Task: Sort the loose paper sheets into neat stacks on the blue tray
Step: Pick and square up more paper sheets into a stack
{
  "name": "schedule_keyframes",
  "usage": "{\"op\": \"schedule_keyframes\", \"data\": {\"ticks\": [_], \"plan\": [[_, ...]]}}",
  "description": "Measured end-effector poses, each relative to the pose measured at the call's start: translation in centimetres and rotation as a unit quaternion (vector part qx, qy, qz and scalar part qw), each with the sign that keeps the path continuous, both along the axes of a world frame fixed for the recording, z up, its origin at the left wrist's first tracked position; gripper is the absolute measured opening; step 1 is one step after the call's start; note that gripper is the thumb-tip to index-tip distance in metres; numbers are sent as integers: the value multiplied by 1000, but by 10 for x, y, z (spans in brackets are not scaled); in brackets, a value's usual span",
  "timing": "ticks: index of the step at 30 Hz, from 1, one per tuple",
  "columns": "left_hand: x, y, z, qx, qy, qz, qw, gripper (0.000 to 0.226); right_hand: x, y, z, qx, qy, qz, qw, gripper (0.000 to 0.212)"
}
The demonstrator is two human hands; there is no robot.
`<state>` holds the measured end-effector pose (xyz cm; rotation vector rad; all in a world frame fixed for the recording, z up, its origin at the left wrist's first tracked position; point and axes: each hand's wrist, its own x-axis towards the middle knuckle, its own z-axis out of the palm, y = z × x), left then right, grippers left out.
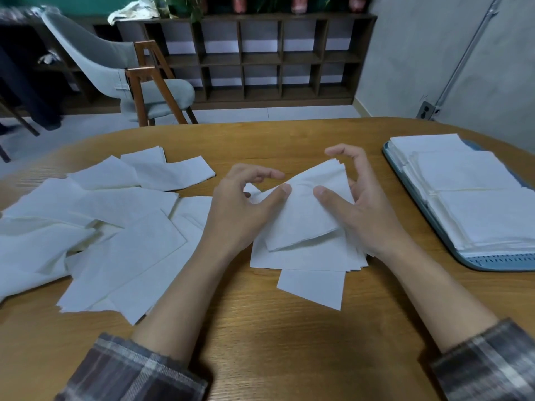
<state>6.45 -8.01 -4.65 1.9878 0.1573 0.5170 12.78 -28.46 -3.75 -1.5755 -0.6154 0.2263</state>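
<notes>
At the middle of the table (260,328), gripped by left hand (240,209) and right hand (367,209), thumbs on top: a thin bundle (301,215) of white sheets, lifted over a flat pile (304,259), with bare wood open toward the near edge. At left, sprawled and overlapping, loose sheets (115,233) cut off by the frame. At far right, on the blue tray (477,260), likewise cropped, squared white stacks (469,175).

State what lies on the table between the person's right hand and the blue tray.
Nothing: in the head view, only bare wooden table separates the right hand from the blue tray.
</notes>
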Motion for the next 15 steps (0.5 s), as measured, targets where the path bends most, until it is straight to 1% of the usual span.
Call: {"op": "schedule_keyframes", "data": {"ticks": [3, 5, 7, 8, 10, 12, 13, 15], "plan": [[-1, 1, 3, -49, 24, -43, 998, 22, 1, -1, 0, 26, 3, -11, 1000, 46], [-1, 0, 2, -59, 20, -51, 997, 19, 2, -1, -1, 24, -8, -30, 999, 43], [-1, 1, 1, -58, 2, -43, 997, 15, 5, -3, -1, 16, -26, -31, 999, 35], [-1, 1, 0, -58, -4, -42, 997, 15, 6, -4, 0, 0, -43, -27, 999, 28], [-1, 2, 0, -51, -11, -45, 998, 15, 9, -7, -1, -53, -70, -12, 996, 15], [-1, 1, -1, -40, -14, -47, 998, 21, 11, -9, -2, -85, -64, -19, 994, 15], [0, 0, -2, -28, -15, -41, 999, 27, 12, -9, -3, -89, -64, -39, 993, 17], [1, 0, -7, 28, -4, -25, 999, 42, 17, -10, -6, -90, -81, -108, 987, 21]]}}
